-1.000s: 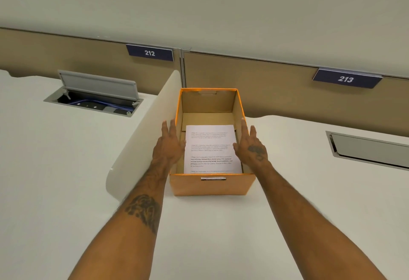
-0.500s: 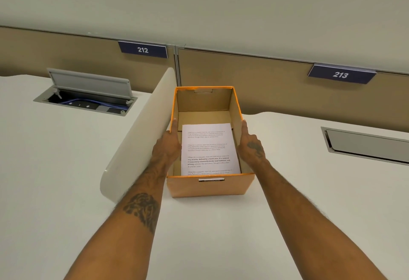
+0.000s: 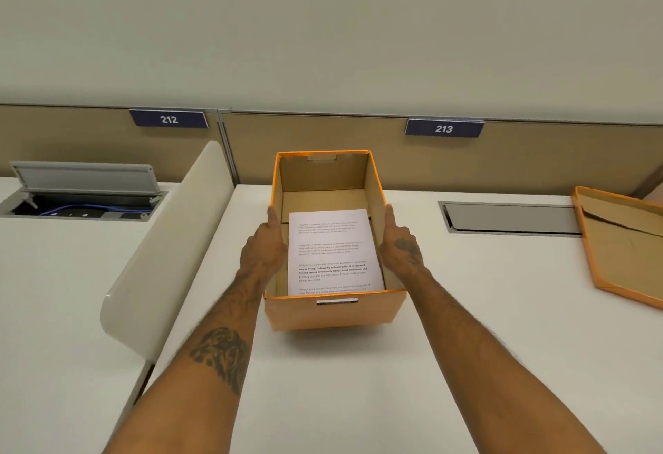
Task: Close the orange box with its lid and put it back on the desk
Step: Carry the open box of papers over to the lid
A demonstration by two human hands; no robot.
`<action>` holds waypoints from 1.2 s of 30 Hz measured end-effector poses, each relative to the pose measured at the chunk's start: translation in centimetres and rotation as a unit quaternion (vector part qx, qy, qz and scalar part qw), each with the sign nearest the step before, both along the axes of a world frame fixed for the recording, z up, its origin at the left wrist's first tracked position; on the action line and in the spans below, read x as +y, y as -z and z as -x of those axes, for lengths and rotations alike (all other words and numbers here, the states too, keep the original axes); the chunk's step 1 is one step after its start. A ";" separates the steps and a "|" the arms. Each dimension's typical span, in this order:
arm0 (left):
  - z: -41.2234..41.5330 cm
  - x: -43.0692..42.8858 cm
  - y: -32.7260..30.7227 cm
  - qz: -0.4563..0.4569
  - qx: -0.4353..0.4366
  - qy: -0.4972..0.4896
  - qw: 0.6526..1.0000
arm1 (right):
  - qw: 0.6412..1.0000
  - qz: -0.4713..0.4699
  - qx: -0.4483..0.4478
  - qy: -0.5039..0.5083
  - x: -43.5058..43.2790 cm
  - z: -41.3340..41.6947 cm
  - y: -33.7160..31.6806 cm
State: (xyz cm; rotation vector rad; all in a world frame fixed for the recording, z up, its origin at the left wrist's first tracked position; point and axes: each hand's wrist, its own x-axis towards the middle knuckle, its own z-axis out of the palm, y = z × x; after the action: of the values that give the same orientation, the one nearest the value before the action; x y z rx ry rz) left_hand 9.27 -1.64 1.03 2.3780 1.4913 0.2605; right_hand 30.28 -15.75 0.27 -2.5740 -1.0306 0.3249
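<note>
Open orange box [image 3: 335,312], printed sheet [image 3: 332,251] inside, clamped between left hand [image 3: 263,251] and right hand [image 3: 400,247] pressing its side walls above the desk [image 3: 466,364]; lid [image 3: 624,245] lies well right of the grip, so a side-squeeze may buckle the cardboard walls or let the box slip.

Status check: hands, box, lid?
Left hand and right hand grip the orange box by its sides. Box open, paper inside. Lid upturned on desk, far right. Nothing between.

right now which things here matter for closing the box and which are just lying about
Job: orange box, gripped by left hand and right hand; its lid, upturned on the desk.

Lying about: open cable hatch, closed hatch, printed sheet inside box.
</note>
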 end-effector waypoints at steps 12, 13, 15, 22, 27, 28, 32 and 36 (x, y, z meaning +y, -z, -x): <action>-11.4 -18.1 -0.5 -0.002 -0.032 0.026 0.999 | 0.996 -0.043 0.015 0.082 -19.9 -9.8 -1.1; -12.1 -19.5 -0.5 0.000 -0.033 0.025 0.999 | 0.995 -0.044 0.015 0.083 -21.4 -10.5 -1.0; -13.3 -22.1 -0.3 0.008 -0.039 0.017 0.999 | 0.995 -0.044 0.016 0.087 -23.9 -11.5 -0.9; -15.3 -28.6 0.8 0.038 -0.056 0.005 0.998 | 0.994 -0.029 0.020 0.101 -30.4 -13.7 0.5; -16.1 -30.3 1.6 0.050 -0.053 0.016 0.997 | 0.993 -0.025 0.025 0.112 -32.3 -14.3 1.4; -16.2 -30.5 1.8 0.053 -0.052 0.020 0.997 | 0.993 -0.021 0.027 0.116 -32.6 -14.3 1.7; -16.3 -30.9 2.4 0.055 -0.048 0.031 0.997 | 0.991 -0.006 0.035 0.126 -33.4 -14.2 2.7; -15.8 -31.1 3.1 0.063 -0.048 0.032 0.996 | 0.991 0.002 0.046 0.126 -33.6 -13.7 3.1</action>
State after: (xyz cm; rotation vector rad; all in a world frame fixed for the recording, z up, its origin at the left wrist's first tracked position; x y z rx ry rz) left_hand 25.07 -32.72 -2.03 2.2763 1.3454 0.2528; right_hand 43.99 -49.36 -2.85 -2.6266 -0.6642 0.3734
